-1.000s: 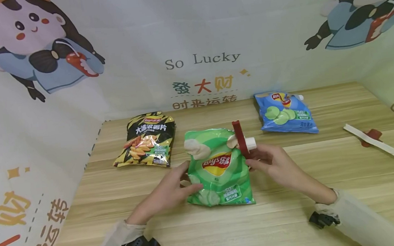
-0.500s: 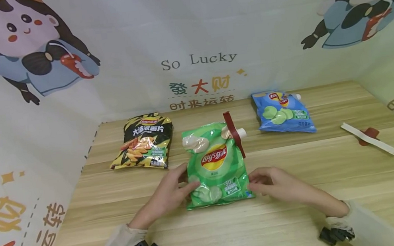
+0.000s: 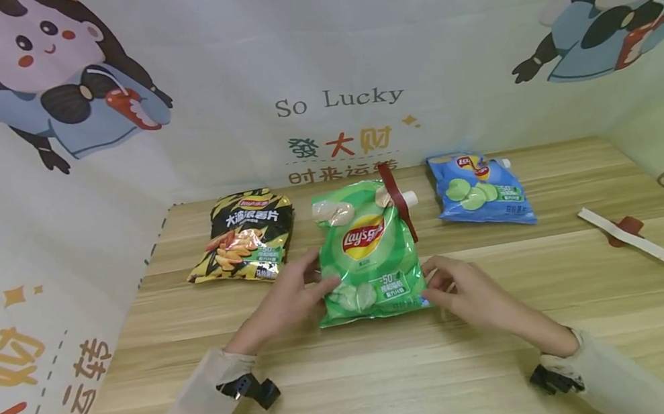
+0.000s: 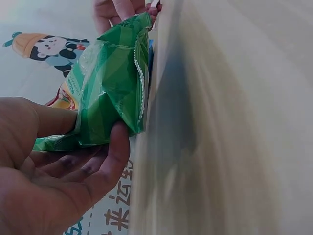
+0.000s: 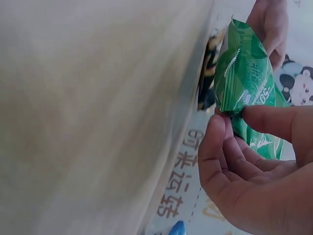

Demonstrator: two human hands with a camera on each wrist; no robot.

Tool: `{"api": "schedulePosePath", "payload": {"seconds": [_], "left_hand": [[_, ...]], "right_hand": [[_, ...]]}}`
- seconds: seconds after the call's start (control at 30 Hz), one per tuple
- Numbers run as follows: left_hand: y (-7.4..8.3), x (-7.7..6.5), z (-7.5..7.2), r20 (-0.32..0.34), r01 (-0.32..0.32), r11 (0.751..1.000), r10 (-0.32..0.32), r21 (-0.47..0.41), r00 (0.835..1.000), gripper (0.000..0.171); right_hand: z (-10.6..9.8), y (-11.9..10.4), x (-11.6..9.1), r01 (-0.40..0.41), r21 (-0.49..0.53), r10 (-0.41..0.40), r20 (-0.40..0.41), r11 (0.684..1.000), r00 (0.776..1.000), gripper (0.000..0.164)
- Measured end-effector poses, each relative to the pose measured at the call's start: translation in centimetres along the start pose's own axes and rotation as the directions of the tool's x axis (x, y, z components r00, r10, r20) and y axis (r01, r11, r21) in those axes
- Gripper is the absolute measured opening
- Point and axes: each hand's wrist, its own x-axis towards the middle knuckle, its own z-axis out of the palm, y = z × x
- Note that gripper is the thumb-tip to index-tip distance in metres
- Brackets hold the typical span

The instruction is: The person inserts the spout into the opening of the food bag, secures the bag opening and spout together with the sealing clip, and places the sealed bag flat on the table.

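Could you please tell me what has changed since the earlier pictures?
The green bag has moved forward, red clip still on it. The right hand has left the clip's lower end and now pinches the bag's lower right corner. The left hand still holds the left side; the black bag, blue bag and loose clip stayed put.
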Motion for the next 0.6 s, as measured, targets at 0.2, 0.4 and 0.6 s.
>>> {"api": "schedulePosePath", "payload": {"seconds": [0.2,0.4,0.6], "left_hand": [[0.2,3.3,-0.2,-0.003,0.034,0.999,-0.035,-0.024,0.999,0.048],[0.0,6.4,-0.4,-0.008,0.056,0.998,-0.057,-0.022,0.998,0.048],[-0.9,8.8,-0.3,-0.035,0.083,0.997,-0.083,0.004,0.996,0.048]], "right_hand": [[-1.7,0.5,1.9,-0.025,-0.054,0.023,-0.037,0.998,0.999,0.03],[-3.0,1.2,3.9,-0.041,-0.062,0.037,-0.05,0.997,0.998,0.033],[-3.5,1.7,5.3,-0.102,-0.037,0.099,-0.062,0.994,0.993,0.039]]}}
